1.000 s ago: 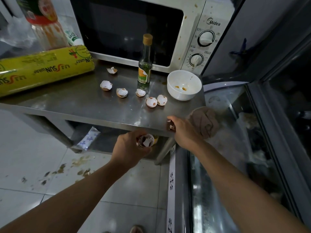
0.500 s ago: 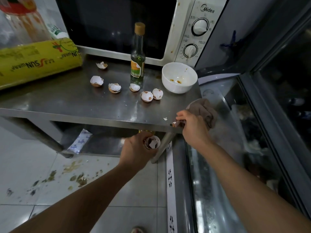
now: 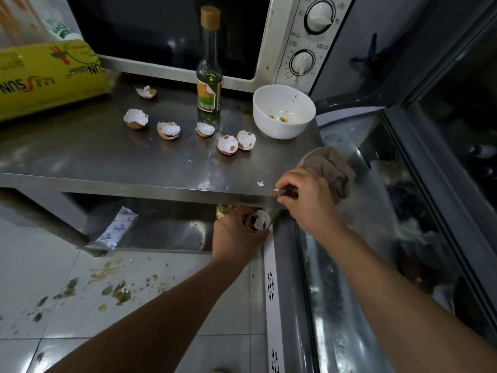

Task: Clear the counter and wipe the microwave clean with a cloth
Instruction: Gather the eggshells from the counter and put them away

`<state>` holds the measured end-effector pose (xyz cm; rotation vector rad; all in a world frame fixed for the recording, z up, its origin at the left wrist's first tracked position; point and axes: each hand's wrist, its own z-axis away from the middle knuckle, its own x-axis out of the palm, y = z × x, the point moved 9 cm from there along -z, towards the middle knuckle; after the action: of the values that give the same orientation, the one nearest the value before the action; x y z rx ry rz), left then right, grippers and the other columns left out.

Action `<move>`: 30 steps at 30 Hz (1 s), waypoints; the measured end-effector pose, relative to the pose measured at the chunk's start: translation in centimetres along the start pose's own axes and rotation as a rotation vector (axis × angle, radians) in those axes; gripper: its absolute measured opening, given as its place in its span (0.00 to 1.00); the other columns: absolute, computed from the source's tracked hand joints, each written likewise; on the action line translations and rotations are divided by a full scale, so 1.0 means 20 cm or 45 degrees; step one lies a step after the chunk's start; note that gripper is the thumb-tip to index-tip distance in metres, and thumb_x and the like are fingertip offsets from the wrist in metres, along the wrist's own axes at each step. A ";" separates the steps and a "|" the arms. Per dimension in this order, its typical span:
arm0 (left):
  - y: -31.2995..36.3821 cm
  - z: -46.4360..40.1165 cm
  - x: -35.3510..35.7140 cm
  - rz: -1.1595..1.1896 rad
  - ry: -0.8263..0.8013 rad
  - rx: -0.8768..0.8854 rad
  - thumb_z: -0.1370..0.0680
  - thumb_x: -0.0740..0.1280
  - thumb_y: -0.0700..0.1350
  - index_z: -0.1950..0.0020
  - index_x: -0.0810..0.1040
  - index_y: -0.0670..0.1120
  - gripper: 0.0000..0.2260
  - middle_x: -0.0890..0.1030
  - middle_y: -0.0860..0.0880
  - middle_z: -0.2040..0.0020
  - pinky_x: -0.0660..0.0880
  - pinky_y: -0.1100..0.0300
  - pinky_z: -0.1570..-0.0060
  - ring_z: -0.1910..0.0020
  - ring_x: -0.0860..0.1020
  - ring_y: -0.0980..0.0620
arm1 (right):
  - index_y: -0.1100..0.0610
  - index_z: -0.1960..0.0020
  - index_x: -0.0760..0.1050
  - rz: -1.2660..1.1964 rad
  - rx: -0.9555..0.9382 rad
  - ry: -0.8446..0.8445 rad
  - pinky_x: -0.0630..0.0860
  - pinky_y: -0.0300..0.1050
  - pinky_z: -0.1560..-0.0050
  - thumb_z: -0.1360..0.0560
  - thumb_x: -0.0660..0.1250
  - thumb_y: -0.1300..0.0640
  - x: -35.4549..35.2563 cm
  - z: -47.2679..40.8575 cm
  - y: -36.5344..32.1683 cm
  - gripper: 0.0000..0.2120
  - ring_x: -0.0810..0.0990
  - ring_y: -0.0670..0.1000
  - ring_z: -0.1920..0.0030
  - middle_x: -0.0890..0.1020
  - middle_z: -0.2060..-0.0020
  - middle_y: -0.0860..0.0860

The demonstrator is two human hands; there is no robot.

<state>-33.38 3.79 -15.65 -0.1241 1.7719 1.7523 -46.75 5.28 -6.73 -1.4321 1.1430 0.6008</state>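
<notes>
Several broken eggshells (image 3: 227, 144) lie on the steel counter (image 3: 107, 162) in front of a white microwave (image 3: 277, 39) with stains on its panel. My left hand (image 3: 236, 235) holds a cupped eggshell half (image 3: 258, 221) just below the counter's front edge. At the counter's front right corner my right hand (image 3: 306, 200) pinches a small shell fragment (image 3: 277, 191). A tiny white chip (image 3: 260, 183) lies beside it. A brown cloth (image 3: 330, 170) is bunched just behind my right hand.
A glass bottle (image 3: 209, 76) with a cork cap and a dirty white bowl (image 3: 283, 111) stand before the microwave. A yellow wrap roll (image 3: 48, 76) lies at the left. A glass-topped freezer (image 3: 363, 238) adjoins on the right. The floor tiles (image 3: 113, 289) are stained.
My right hand has slid right along the counter's front edge with a shell fragment between its fingers. My left hand still holds its shell half under the edge.
</notes>
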 end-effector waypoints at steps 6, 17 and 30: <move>0.01 -0.02 0.03 0.089 0.101 -0.052 0.36 0.78 0.44 0.47 0.80 0.47 0.18 0.83 0.51 0.53 0.74 0.69 0.54 0.55 0.80 0.56 | 0.64 0.59 0.82 -0.045 -0.050 0.051 0.73 0.44 0.52 0.36 0.74 0.69 0.00 0.02 -0.02 0.06 0.77 0.54 0.55 0.82 0.59 0.56; 0.03 -0.01 -0.01 0.011 0.215 -0.082 0.35 0.77 0.48 0.54 0.80 0.45 0.15 0.82 0.51 0.61 0.65 0.80 0.64 0.63 0.78 0.56 | 0.61 0.60 0.82 -0.041 -0.186 0.010 0.73 0.47 0.49 0.34 0.75 0.64 0.06 0.09 -0.05 0.05 0.76 0.53 0.51 0.81 0.55 0.53; -0.01 0.02 -0.06 0.040 0.231 -0.103 0.35 0.78 0.44 0.48 0.80 0.47 0.17 0.83 0.52 0.54 0.66 0.83 0.65 0.61 0.76 0.61 | 0.58 0.32 0.66 -0.111 0.085 -0.222 0.69 0.48 0.34 0.27 0.53 0.73 0.10 -0.07 -0.02 0.26 0.74 0.52 0.36 0.75 0.35 0.53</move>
<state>-32.26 3.76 -15.23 -0.2993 1.8382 1.8869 -45.87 3.23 -7.97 -1.3378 0.9503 0.6086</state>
